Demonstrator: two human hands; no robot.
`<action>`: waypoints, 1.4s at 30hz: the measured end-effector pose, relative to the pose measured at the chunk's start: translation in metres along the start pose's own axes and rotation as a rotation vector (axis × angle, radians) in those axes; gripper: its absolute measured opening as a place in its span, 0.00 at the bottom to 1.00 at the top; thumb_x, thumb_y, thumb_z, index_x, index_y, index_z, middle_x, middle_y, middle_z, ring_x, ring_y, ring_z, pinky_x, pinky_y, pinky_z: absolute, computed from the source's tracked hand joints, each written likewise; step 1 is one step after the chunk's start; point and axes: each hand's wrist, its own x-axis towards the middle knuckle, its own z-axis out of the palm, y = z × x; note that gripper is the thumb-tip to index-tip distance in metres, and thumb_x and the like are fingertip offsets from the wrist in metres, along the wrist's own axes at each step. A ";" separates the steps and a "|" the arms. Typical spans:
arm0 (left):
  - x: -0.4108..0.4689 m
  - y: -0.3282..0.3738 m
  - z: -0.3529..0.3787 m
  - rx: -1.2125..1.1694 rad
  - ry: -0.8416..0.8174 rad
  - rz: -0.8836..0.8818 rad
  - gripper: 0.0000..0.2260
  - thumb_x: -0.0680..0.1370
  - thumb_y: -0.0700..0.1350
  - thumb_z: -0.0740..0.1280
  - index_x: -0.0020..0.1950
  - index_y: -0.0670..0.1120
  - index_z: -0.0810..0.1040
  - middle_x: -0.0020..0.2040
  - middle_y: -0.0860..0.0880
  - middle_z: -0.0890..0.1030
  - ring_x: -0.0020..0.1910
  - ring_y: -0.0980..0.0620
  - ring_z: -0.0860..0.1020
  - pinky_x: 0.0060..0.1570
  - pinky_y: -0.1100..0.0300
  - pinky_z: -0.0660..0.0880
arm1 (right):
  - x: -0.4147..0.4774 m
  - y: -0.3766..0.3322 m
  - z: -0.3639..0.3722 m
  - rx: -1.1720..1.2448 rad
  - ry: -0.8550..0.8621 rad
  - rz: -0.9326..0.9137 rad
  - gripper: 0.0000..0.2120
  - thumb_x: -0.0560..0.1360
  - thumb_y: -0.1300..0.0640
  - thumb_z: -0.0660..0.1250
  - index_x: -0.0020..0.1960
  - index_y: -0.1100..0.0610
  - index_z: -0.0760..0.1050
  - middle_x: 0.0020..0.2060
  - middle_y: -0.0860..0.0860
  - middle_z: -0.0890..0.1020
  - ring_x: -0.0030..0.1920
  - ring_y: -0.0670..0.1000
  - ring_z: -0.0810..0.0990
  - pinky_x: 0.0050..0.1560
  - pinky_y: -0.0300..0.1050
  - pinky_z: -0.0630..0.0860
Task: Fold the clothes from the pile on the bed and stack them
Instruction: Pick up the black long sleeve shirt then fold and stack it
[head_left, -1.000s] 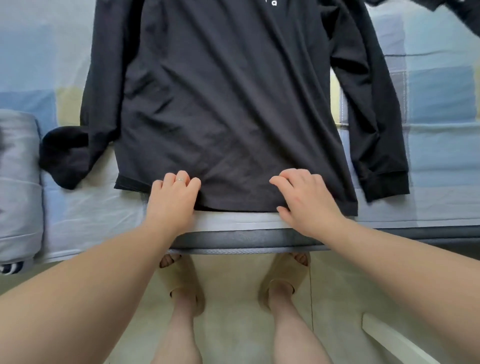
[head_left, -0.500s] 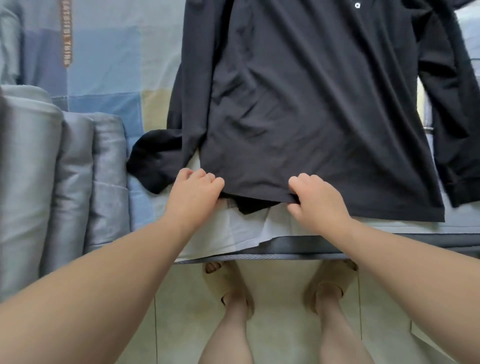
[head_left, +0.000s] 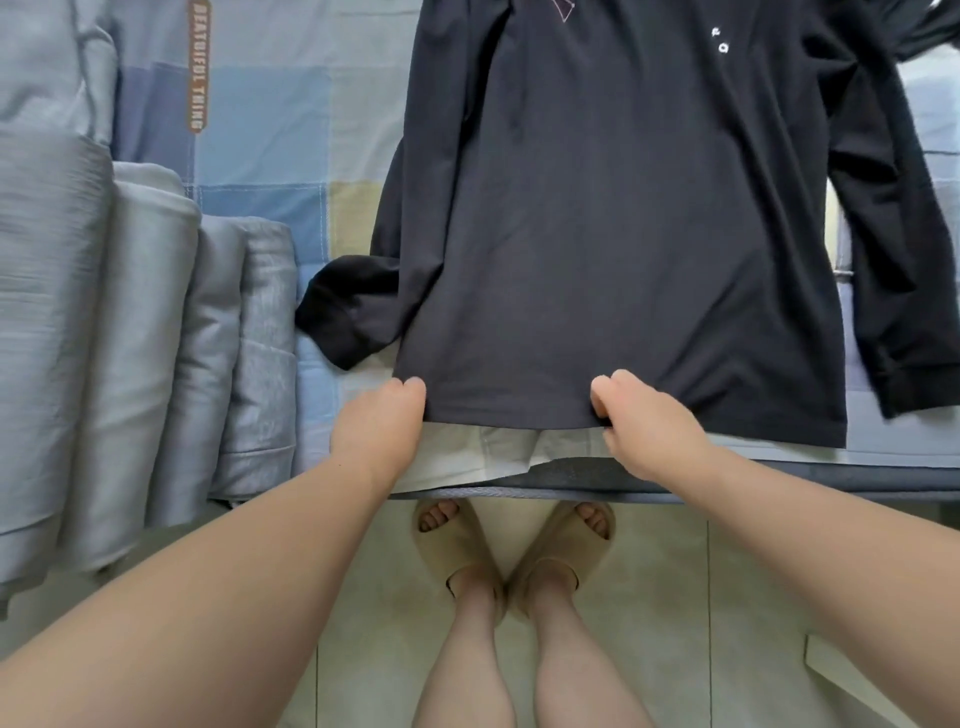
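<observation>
pinching the hem of the black long-sleeved shirt (head_left: 613, 234), my left hand (head_left: 379, 431) and right hand (head_left: 652, 421) both curled onto the fabric. shirt lies spread flat on the blue patchwork bedsheet (head_left: 260, 104), folded grey quilt (head_left: 156, 338) to its left.

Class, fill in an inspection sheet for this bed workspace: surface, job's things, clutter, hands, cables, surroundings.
Surface: blue-and-yellow patchwork bed sheet, lying flat.
Job's things: black long-sleeved shirt spread flat, sleeves at its sides, hem toward the bed's near edge.
Clutter: folded grey quilt at the left.
Hands: left hand and right hand both grip the shirt's hem.
Cables: nothing seen.
Surroundings: pale tiled floor; beige slippers on the person's feet.
</observation>
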 end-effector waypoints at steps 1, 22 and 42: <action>-0.004 0.001 0.000 0.016 -0.088 -0.007 0.10 0.76 0.31 0.56 0.48 0.46 0.62 0.43 0.48 0.67 0.43 0.42 0.74 0.39 0.51 0.68 | -0.001 -0.001 0.003 0.008 -0.032 -0.038 0.07 0.77 0.63 0.59 0.48 0.53 0.64 0.45 0.49 0.67 0.38 0.57 0.72 0.34 0.49 0.65; 0.124 -0.044 -0.103 -0.332 0.039 -0.064 0.08 0.80 0.49 0.63 0.41 0.51 0.68 0.47 0.50 0.77 0.53 0.44 0.76 0.51 0.50 0.68 | 0.145 -0.100 -0.126 0.767 0.089 0.185 0.09 0.77 0.59 0.60 0.44 0.51 0.78 0.41 0.49 0.84 0.43 0.53 0.85 0.47 0.53 0.83; 0.155 -0.324 -0.325 -0.913 0.562 -0.356 0.06 0.81 0.42 0.54 0.50 0.45 0.70 0.49 0.47 0.74 0.49 0.45 0.71 0.46 0.56 0.63 | 0.235 -0.303 -0.253 0.657 0.234 0.080 0.09 0.77 0.61 0.61 0.43 0.50 0.78 0.41 0.48 0.84 0.48 0.52 0.82 0.49 0.50 0.80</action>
